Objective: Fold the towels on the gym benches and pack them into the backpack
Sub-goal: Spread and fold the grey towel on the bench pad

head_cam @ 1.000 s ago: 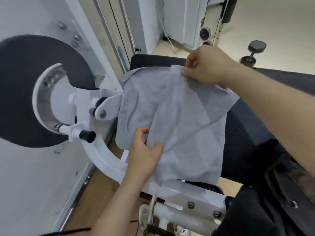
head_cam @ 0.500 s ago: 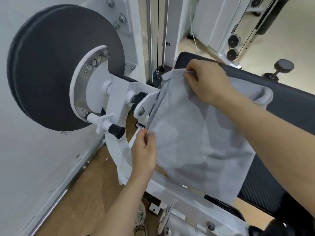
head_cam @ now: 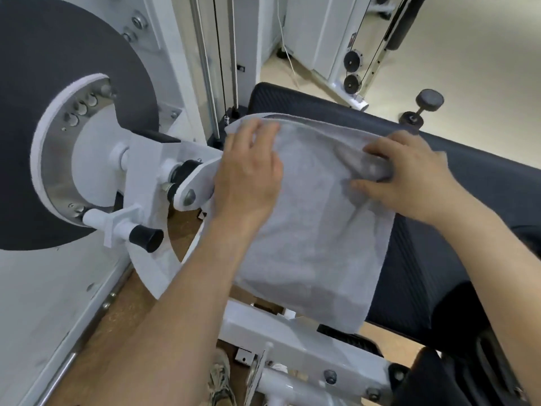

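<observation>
Grey towel (head_cam: 316, 230), far edge blurred

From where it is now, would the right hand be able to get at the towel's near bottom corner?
Probably yes. The right hand lies flat on the gray towel, and the near corner hangs bare over the bench pad edge, with nothing covering it. The left hand presses farther up, out of the way.

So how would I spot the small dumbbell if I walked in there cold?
Start at the long black padded bench where both hands are flattening a grey towel. Look past its far edge to the pale floor. The dumbbell lies there alone, dark with round ends, unlike the white cable machines nearby.
</observation>
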Motion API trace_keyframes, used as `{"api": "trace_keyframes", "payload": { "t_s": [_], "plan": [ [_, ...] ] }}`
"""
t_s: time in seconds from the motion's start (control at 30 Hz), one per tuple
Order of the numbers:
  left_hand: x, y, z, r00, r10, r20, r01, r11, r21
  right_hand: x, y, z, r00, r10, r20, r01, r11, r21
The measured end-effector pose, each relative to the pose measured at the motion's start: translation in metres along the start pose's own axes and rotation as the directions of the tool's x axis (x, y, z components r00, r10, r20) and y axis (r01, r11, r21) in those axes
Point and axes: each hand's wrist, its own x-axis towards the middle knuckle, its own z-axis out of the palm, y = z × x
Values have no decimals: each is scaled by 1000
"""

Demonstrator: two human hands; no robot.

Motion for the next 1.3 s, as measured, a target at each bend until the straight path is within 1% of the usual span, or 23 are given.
{"api": "trace_keyframes", "payload": {
  "t_s": [0.03,0.1,0.2,0.27,0.37,0.43,0.5,0.53,0.6,0.63,0.67,0.73,0.8,0.83,0.9,0.93,0.97,1.03,1.07,1.13,1.2,1.27,1.3],
  "plan": [
    [14,-2,3,999,-14,39,11,997,77,-4,10,-3,999,5,38,-4,1000,-10],
    [36,-14,8,987,-97,129,68,975,214,-7,27,-7,999,-14,44,14,1000,-10],
    [53,-32,9,948,-218,233,171,964,206,-6,48,-8,999,-12,-39,13,999,34],
    [56,-36,10,955,-205,213,159,964,213,-5,55,-6,997,-7,-78,12,998,67],
    [52,-25,0,966,-151,209,101,967,234,-13,57,-9,999,-15,-51,20,994,104],
    [46,-14,-11,966,-121,230,92,987,132,-28,61,-17,1000,5,-13,-2,972,235],
    [43,-2,-23,957,-136,255,161,984,-80,-46,66,-31,999,32,32,-41,930,365],
    [43,5,-29,946,-146,289,218,947,-236,-55,69,-40,996,46,83,-77,902,425],
    [48,18,-35,920,-96,379,292,815,-501,-65,75,-60,974,71,214,-169,858,486],
    [52,23,-33,903,-66,424,319,764,-561,-65,81,-68,961,92,261,-210,857,470],
    [57,26,-27,886,-55,461,342,750,-566,-62,87,-74,955,129,265,-236,876,421],
    [64,30,-6,869,-100,485,369,783,-500,-48,106,-74,965,238,113,-259,934,246],
    [70,30,15,879,-197,434,406,787,-464,-31,119,-67,951,309,-34,-306,950,68],
    [71,30,22,888,-244,390,415,790,-450,-26,122,-63,943,330,-47,-330,944,4],
    [70,30,28,904,-295,309,405,822,-401,-21,121,-57,924,380,32,-378,924,-60],
    [69,29,27,916,-280,288,375,852,-365,-22,118,-56,913,405,55,-400,913,-77],
    [66,30,25,930,-234,285,323,889,-324,-22,113,-55,912,409,20,-405,908,-104],
    [61,32,21,945,-114,307,197,947,-253,-22,92,-53,936,330,-122,-343,933,-113],
    [60,31,21,951,-84,297,158,959,-234,-20,78,-48,950,254,-182,-270,961,-65],
    [64,26,25,966,-110,233,161,964,-213,-11,46,-36,971,96,-219,-86,995,54],
    [72,23,27,949,-243,201,295,908,-297,6,15,-21,978,-24,-207,48,993,111],
    [81,21,28,884,-393,255,467,781,-415,24,-9,-8,974,-85,-211,114,985,127],
    [85,20,28,859,-424,288,512,746,-427,33,-17,-2,972,-103,-213,132,983,124]
  ]
}}
